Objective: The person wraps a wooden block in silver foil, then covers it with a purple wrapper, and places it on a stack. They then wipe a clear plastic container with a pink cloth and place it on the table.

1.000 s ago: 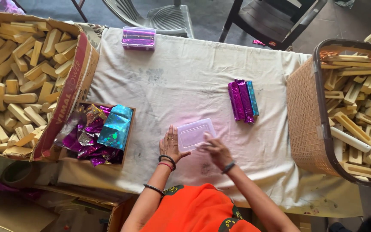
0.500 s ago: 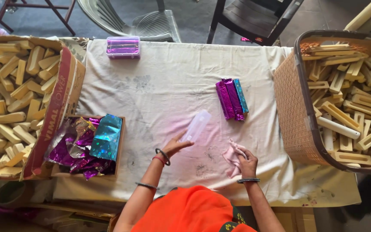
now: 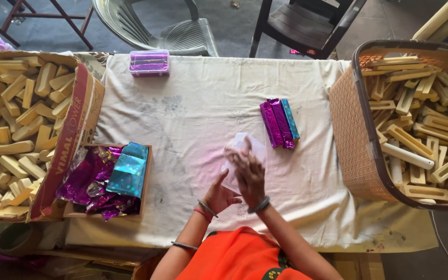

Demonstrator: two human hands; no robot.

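Observation:
In front of me, above the white cloth-covered table (image 3: 203, 109), I hold a clear plastic box (image 3: 250, 145) tilted up. My left hand (image 3: 219, 197) grips its near edge from below. My right hand (image 3: 250, 176) lies over its face, pressing a small pink cloth (image 3: 233, 153) against it. Much of the box is hidden behind my right hand. Three foil-wrapped bars (image 3: 279, 123), purple and blue, lie side by side just right of the box.
A big cardboard box (image 3: 73, 129) of pale yellow bars stands at the left, with a small box of purple and blue foil wrappers (image 3: 105, 176) beside it. A brown basket (image 3: 356, 145) of bars fills the right. A clear case with purple contents (image 3: 149, 63) sits at the far edge; chairs stand beyond.
The right hand picked up the pink cloth from the table and brought it onto the clear box. The left hand lifted and turned the box toward the middle.

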